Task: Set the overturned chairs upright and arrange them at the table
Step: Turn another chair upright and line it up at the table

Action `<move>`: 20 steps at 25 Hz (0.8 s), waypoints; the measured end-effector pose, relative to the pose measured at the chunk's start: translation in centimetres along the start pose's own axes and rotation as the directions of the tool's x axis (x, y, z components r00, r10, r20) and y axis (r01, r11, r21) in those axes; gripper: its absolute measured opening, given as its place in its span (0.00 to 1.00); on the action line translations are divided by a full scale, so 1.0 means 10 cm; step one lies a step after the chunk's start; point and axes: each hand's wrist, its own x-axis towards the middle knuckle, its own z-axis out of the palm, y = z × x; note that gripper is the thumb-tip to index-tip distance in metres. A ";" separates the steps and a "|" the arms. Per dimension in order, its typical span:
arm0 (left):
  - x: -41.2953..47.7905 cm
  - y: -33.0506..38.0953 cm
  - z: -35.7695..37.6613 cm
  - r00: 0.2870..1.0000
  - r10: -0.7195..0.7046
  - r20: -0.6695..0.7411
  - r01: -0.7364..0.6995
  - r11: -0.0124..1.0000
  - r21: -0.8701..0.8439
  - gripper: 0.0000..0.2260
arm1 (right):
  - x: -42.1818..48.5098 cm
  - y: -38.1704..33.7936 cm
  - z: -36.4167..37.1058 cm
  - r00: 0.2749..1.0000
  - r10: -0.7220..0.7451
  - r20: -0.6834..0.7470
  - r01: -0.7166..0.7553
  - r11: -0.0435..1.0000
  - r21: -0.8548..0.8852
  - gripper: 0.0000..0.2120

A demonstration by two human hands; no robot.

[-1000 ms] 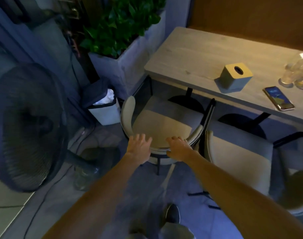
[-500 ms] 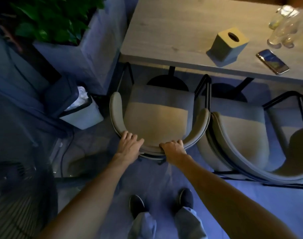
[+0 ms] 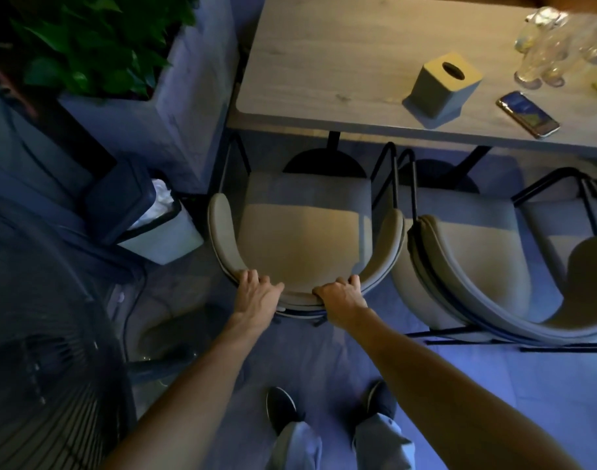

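Note:
A beige upholstered chair (image 3: 304, 239) with a curved backrest and black metal legs stands upright, its seat facing the wooden table (image 3: 341, 62). My left hand (image 3: 258, 295) lies on the left part of the backrest's top edge, fingers curled over it. My right hand (image 3: 341, 298) grips the same edge a little to the right. A second chair (image 3: 477, 262) of the same kind stands upright right beside it, and part of a third chair (image 3: 592, 266) shows at the far right.
A stone planter with green leaves (image 3: 148, 79) stands left of the table, a small bin (image 3: 144, 215) in front of it, and a large floor fan (image 3: 46, 351) at my left. On the table sit a tissue box (image 3: 441, 86), a phone (image 3: 528, 113) and glasses (image 3: 545, 45).
The view has tilted down and drawn closer to the table. Both hands went from resting on the backrest to curling over its top edge, and the chair now sits nearer the table.

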 end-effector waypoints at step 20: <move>-0.03 -0.30 -0.02 0.984 -0.107 0.144 0.110 0.994 -0.017 0.14 | 0.18 -0.35 -0.03 0.993 -0.093 -0.068 0.099 0.991 0.092 0.23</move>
